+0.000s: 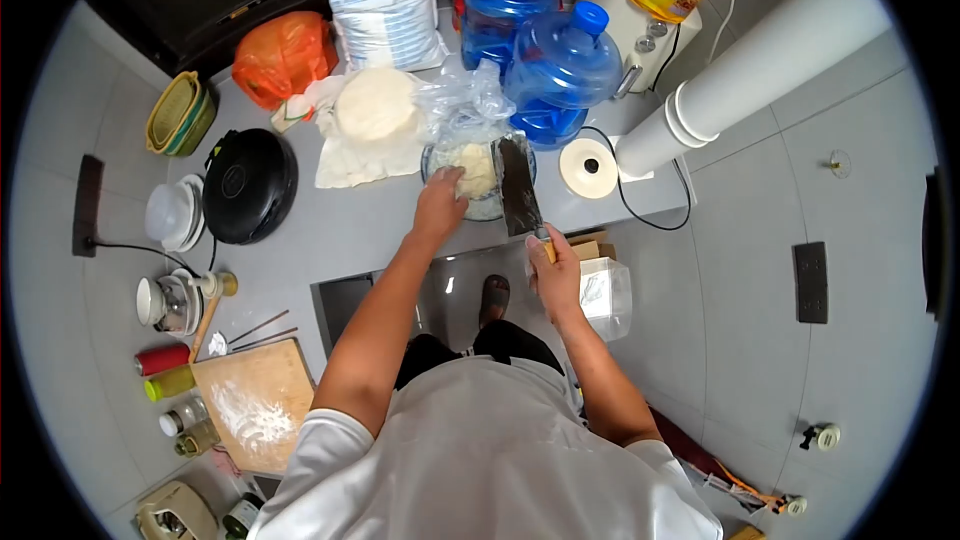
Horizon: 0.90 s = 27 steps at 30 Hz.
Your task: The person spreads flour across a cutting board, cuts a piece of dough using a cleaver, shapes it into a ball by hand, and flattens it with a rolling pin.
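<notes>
"What's at the left grip (440, 208)?"
"Dough (477, 172), in the bowl (487, 212). Right of it, the right grip (556, 278)'s cleaver (518, 188)."
"Beyond both grips?"
"Water jugs (560, 65), behind the bowl."
"Left of them?"
"The pan (250, 188), on the tabletop (345, 225); nearer, the board (285, 365)."

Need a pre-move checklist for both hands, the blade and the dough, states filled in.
1. Right hand gripping the broad-bladed knife by its handle: ok.
2. Left hand at the dough: ok.
3. Visible gap between left fingers and blade: ok.
4. Blade touching dough: cannot tell.
5. Bowl unobstructed from above: not ok, blade overlaps its right side.
6. Wooden board dusted with white powder: ok.
</notes>
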### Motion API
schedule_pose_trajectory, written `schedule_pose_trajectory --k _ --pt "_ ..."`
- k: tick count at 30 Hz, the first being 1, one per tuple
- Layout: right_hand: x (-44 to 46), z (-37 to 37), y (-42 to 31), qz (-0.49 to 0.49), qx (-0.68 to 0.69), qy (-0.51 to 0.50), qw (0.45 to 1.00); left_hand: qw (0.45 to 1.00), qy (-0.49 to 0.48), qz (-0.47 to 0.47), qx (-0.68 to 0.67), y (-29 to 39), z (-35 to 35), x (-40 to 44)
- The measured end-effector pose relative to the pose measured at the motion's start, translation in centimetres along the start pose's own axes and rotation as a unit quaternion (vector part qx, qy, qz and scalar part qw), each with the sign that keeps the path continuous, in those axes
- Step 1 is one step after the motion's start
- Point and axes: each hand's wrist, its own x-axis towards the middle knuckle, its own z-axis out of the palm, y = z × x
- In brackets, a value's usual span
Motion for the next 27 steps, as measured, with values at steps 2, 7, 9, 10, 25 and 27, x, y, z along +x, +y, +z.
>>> schedule_pose_trajectory --k 2,7,9,10,25,27 --pt "1.6 -1.2 -1.3 0.043 0.024 -0.004 0.999 0.998 -0.052 -0.013 0.04 0.3 1.3 2.6" --pt "5.4 -3.6 -1.4 0.105 0.039 -0.055 0.992 0.958 -0.206 0.048 0.193 -1.1 2.2 7.6" --pt "6.0 -4.0 -2.0 0.126 0.041 -0.071 0.989 0.955 -0.229 0.067 0.176 -1.8 1.7 8.8" --pt "6.2 -4.0 -2.3 0.138 0.044 -0.069 0.987 0.956 -0.238 0.046 0.163 -1.8 1.6 9.5" --pt "6.1 -1.4 -2.2 0.156 0.053 -0.068 0.984 0.996 -0.087 0.013 0.02 -2.9 1.7 7.4" --pt "5.5 -1.0 -2.1 0.157 0.049 -0.058 0.985 0.994 -0.1 -0.038 -0.014 -3.1 1.8 7.5"
